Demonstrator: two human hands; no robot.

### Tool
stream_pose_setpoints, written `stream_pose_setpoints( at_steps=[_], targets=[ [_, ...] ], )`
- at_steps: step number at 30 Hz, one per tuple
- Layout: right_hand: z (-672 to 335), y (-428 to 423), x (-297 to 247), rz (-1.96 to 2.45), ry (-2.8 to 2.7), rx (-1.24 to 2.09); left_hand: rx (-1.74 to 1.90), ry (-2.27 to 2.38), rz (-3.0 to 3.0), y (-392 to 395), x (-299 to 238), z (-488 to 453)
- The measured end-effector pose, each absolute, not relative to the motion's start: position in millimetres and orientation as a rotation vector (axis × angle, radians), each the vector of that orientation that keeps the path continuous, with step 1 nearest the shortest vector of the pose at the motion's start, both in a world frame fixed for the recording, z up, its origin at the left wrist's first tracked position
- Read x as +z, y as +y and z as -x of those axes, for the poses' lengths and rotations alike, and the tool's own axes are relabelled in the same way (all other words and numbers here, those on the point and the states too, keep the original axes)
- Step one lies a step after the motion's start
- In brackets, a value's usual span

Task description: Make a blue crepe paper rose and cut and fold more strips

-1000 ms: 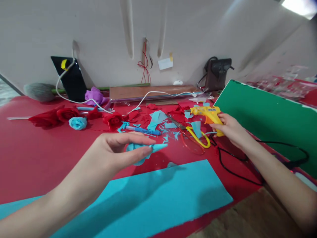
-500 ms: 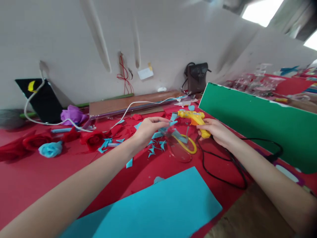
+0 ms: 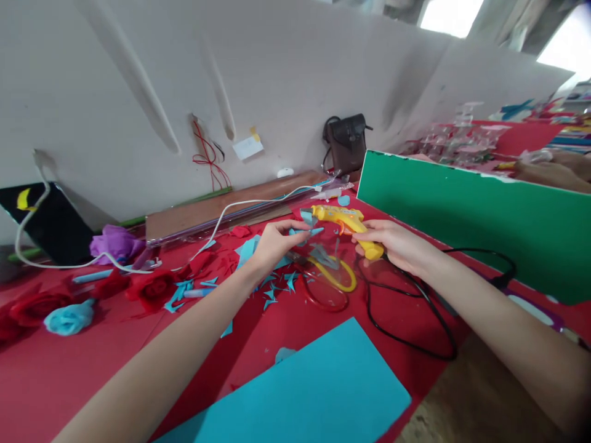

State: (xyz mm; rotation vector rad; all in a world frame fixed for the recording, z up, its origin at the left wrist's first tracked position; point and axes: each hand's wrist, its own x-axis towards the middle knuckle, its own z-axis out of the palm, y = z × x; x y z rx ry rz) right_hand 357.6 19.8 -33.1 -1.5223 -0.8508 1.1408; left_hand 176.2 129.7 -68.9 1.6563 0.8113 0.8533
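Note:
My left hand (image 3: 279, 241) pinches a small light-blue paper piece (image 3: 316, 232) between thumb and fingertips. My right hand (image 3: 392, 239) is wrapped round the handle of a yellow glue gun (image 3: 339, 216). The gun's nozzle points left and lies close to the blue paper at my left fingertips; I cannot tell whether they touch. Below my hands lie scissors (image 3: 347, 287) with a yellow and a red handle loop, their blades partly hidden by scraps. Blue paper scraps (image 3: 270, 295) are strewn around my left wrist. A large blue sheet (image 3: 305, 387) lies nearest me.
On the left are red fabric-like roses (image 3: 154, 290), a blue rose (image 3: 69, 317) and a purple flower (image 3: 117, 244). The gun's black cord (image 3: 392, 335) loops across the red table. A green board (image 3: 475, 224) stands at right; a dark bag (image 3: 347, 143) leans on the wall.
My view has turned slightly to the right, so everything sits further left. Both hands keep their grips, with the glue gun's nozzle still beside the blue paper.

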Motion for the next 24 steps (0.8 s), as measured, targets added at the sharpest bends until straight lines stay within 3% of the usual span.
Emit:
stream_pose_setpoints(
  at_steps=[11,24],
  targets=[
    [-361.1,22.7,-29.5,1.465,-0.746,1.071,0.689,0.871,-1.683,139.5,-69.8,-171.5],
    [-342.0,17.4,-35.0,1.380,-0.771,1.370,0.469,1.062,-1.880,156.3,-31.9,-157.4]
  ],
)
